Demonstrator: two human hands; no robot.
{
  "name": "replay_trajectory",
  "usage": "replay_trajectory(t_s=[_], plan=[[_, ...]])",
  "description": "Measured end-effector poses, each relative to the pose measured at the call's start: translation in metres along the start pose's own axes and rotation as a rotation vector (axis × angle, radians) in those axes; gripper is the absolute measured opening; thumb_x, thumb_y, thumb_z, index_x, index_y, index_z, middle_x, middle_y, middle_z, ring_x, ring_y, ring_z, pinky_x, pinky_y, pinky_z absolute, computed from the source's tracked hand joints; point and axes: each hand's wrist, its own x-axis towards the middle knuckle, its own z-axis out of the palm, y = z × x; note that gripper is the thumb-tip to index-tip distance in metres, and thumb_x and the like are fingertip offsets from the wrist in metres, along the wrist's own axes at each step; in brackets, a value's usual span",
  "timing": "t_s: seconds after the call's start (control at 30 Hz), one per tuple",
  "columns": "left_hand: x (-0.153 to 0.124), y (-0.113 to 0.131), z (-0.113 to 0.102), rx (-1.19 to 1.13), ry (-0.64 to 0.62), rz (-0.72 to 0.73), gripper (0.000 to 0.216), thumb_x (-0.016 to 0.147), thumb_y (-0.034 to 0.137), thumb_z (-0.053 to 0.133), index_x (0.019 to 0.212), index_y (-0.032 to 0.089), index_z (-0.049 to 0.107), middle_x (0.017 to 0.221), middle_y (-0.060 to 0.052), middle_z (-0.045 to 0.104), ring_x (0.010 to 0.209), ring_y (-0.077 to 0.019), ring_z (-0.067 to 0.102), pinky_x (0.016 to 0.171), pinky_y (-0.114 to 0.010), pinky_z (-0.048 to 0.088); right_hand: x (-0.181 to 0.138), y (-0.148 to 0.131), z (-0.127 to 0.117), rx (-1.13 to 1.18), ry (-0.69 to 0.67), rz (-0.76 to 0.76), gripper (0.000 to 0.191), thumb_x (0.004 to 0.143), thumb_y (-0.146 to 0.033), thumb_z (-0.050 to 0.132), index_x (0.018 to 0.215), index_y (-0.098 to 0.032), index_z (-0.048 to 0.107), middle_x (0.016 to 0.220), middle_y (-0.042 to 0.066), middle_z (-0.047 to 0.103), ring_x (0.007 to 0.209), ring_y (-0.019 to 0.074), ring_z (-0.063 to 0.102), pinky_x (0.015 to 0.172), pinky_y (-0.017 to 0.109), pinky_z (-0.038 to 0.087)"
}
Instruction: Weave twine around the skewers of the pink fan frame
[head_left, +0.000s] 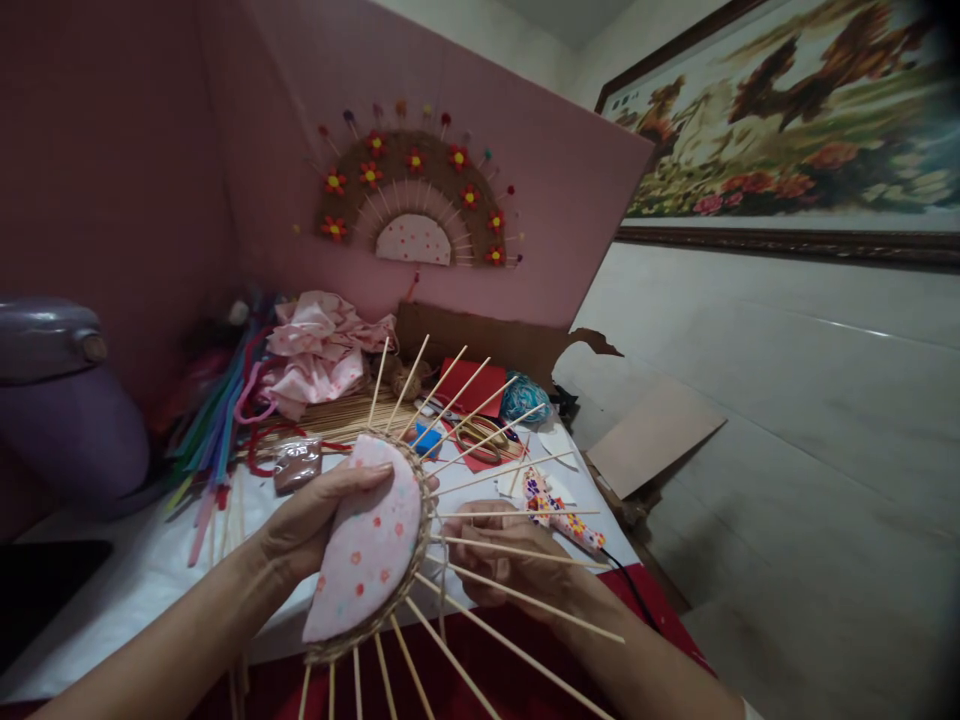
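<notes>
My left hand (330, 505) grips a half-round piece covered in pink dotted fabric (371, 545), its thumb lying across the front and its fingers mostly hidden behind. Thin wooden sticks (480, 455) fan out from the piece's curved edge, where brown twine (426, 510) is woven along the rim. Behind the right-hand sticks, my right hand (499, 555) is closed with fingertips pinched close to the rim. A loose length of the twine runs by those fingertips and hangs down between the sticks; the exact grip is partly hidden.
On the white-covered table lie a flowered glue gun (559, 510), scissors (480, 440), blue yarn (525, 398), red sheets (472, 385), crumpled pink fabric (315, 350) and coloured pipe cleaners (217, 430). A finished-looking fan decoration (412, 195) hangs on the pink board. A purple flask (71, 410) stands left.
</notes>
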Motion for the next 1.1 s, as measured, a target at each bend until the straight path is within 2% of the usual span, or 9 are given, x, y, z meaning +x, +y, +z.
replay_trajectory(t_s=[0.17, 0.27, 0.5, 0.6, 0.73, 0.83, 0.93, 1.0, 1.1], plan=[[0.002, -0.001, -0.002, 0.004, 0.016, -0.001, 0.008, 0.068, 0.006, 0.06, 0.068, 0.006, 0.068, 0.065, -0.012, 0.071, 0.056, -0.0211, 0.067, 0.057, -0.029, 0.055, 0.008, 0.002, -0.008, 0.086, -0.103, 0.0, 0.015, 0.066, -0.019, 0.069, 0.075, -0.013, 0.058, 0.055, -0.005, 0.049, 0.038, 0.001, 0.033, 0.035, 0.014, 0.022], [0.003, -0.001, -0.003, -0.003, 0.013, -0.006, 0.008, 0.068, 0.006, 0.06, 0.067, 0.006, 0.068, 0.064, -0.012, 0.071, 0.056, -0.0215, 0.067, 0.057, -0.029, 0.055, 0.015, 0.004, -0.01, 0.077, -0.16, 0.008, 0.02, 0.062, -0.02, 0.071, 0.076, -0.012, 0.06, 0.06, -0.004, 0.053, 0.041, 0.0007, 0.035, 0.038, 0.014, 0.026], [0.004, 0.0, -0.005, 0.015, 0.056, -0.005, 0.013, 0.071, 0.007, 0.056, 0.066, 0.005, 0.068, 0.062, -0.013, 0.07, 0.053, -0.0212, 0.066, 0.055, -0.03, 0.055, 0.004, -0.003, 0.008, -0.36, -0.074, -0.171, 0.022, 0.075, -0.036, 0.059, 0.088, -0.018, 0.064, 0.081, 0.003, 0.062, 0.076, 0.0145, 0.058, 0.069, 0.029, 0.047], [0.005, 0.0, -0.006, 0.03, 0.057, -0.011, 0.014, 0.072, 0.007, 0.056, 0.068, 0.005, 0.068, 0.065, -0.014, 0.071, 0.055, -0.0218, 0.066, 0.056, -0.03, 0.055, -0.028, -0.013, 0.025, -0.491, 0.007, -0.29, 0.024, 0.079, -0.03, 0.056, 0.103, -0.024, 0.061, 0.114, 0.004, 0.055, 0.111, 0.0193, 0.047, 0.093, 0.034, 0.037], [0.005, 0.0, -0.007, 0.036, 0.055, -0.026, 0.013, 0.072, 0.008, 0.057, 0.069, 0.005, 0.068, 0.065, -0.013, 0.071, 0.055, -0.0221, 0.067, 0.056, -0.031, 0.055, -0.057, -0.018, 0.037, -0.599, 0.099, -0.375, 0.025, 0.085, -0.022, 0.047, 0.106, -0.028, 0.06, 0.121, 0.002, 0.051, 0.118, 0.0181, 0.039, 0.103, 0.035, 0.025], [0.005, 0.0, -0.007, 0.038, 0.056, -0.013, 0.012, 0.072, 0.007, 0.057, 0.068, 0.006, 0.068, 0.065, -0.013, 0.071, 0.054, -0.0215, 0.066, 0.055, -0.03, 0.055, -0.043, -0.01, 0.028, -0.472, 0.102, -0.343, 0.021, 0.083, -0.025, 0.051, 0.101, -0.026, 0.062, 0.114, 0.004, 0.053, 0.111, 0.0184, 0.045, 0.096, 0.034, 0.033], [0.005, 0.001, -0.006, 0.04, 0.064, -0.01, 0.012, 0.072, 0.006, 0.057, 0.068, 0.006, 0.068, 0.064, -0.013, 0.071, 0.054, -0.0215, 0.066, 0.055, -0.029, 0.055, -0.008, 0.002, 0.009, -0.34, 0.042, -0.251, 0.013, 0.072, -0.028, 0.065, 0.081, -0.019, 0.065, 0.077, 0.002, 0.058, 0.068, 0.0118, 0.055, 0.061, 0.023, 0.045], [0.004, 0.002, -0.006, 0.041, 0.077, -0.019, 0.012, 0.072, 0.007, 0.056, 0.068, 0.005, 0.067, 0.064, -0.013, 0.071, 0.054, -0.0215, 0.066, 0.055, -0.029, 0.055, 0.013, 0.009, -0.002, -0.1, -0.043, -0.091, 0.013, 0.072, -0.026, 0.065, 0.078, -0.015, 0.062, 0.055, -0.004, 0.048, 0.043, 0.0033, 0.04, 0.04, 0.014, 0.032], [0.004, 0.004, -0.006, 0.045, 0.124, -0.014, 0.011, 0.072, 0.006, 0.056, 0.067, 0.005, 0.066, 0.06, -0.012, 0.07, 0.05, -0.0206, 0.065, 0.051, -0.028, 0.054, 0.025, 0.016, -0.011, 0.06, -0.093, -0.032, 0.012, 0.071, -0.021, 0.064, 0.078, -0.013, 0.059, 0.058, -0.003, 0.052, 0.043, 0.0029, 0.042, 0.037, 0.013, 0.028]])
